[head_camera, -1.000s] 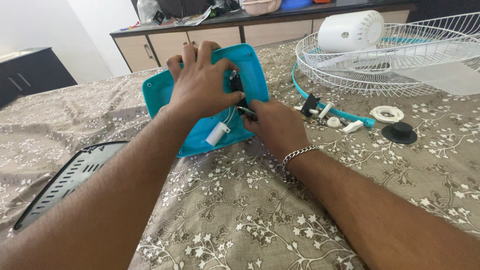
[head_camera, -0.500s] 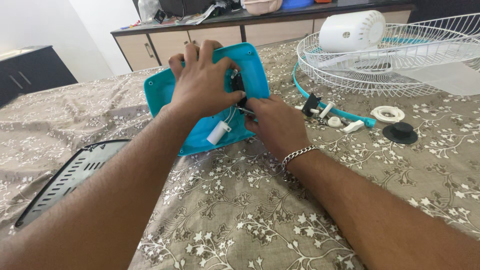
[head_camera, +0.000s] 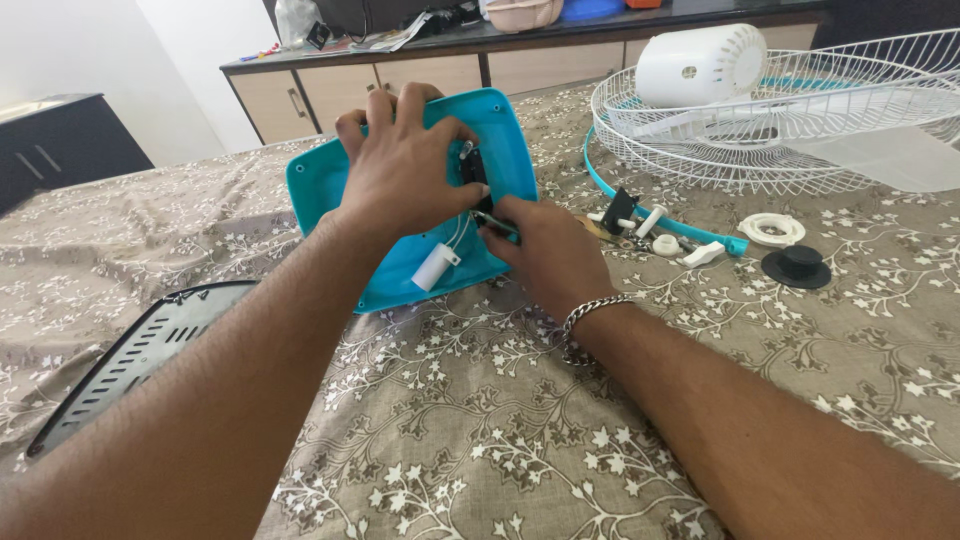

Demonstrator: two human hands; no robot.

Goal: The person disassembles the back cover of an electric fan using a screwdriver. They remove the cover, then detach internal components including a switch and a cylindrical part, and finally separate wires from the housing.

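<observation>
While the head view looks down, left hand (head_camera: 400, 170) grips the top edge of a tilted teal cover (head_camera: 500, 130), centre frame, at 12 o'clock from the wrists. Right hand (head_camera: 545, 250) is closed on a slim tool (head_camera: 492, 219) at the black part (head_camera: 473, 168). White cylinder (head_camera: 433, 267) hangs below. Wire fan guard (head_camera: 800, 110) at 2 o'clock; black vented panel (head_camera: 130, 360) at 8 o'clock.

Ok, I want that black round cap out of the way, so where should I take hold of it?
Pinch the raised centre knob of the black round cap from straight above. It lies flat on the patterned cloth, its thin brim offering little to grip, with clear space around it.
</observation>
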